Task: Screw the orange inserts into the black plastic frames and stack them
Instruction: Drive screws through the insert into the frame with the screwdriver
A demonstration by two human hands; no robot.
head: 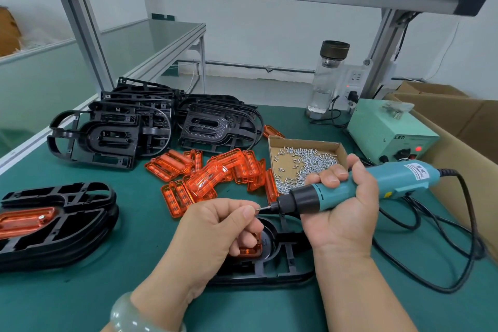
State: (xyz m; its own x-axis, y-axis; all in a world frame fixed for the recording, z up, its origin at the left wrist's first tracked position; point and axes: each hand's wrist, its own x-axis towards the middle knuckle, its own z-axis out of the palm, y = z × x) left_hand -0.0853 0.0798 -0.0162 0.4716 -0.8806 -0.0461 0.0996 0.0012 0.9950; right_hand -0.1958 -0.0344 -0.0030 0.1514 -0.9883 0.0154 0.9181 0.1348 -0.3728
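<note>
In the centre of the frame, left hand (215,226) fingers (246,213) pinch 1 screw (257,207) onto the bit of an electric screwdriver (350,187). The right hand (347,213) grips this tool, which lies horizontally with its tip pointing left. Just below, on the tabletop (107,291), lies the black frame (283,259) holding an orange insert (250,250), nearest the left hand.

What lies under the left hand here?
A black frame lies flat on the green mat, an orange insert seated in it. The left hand, pinching a screw, covers most of the insert, so its screw holes cannot be seen.
</note>
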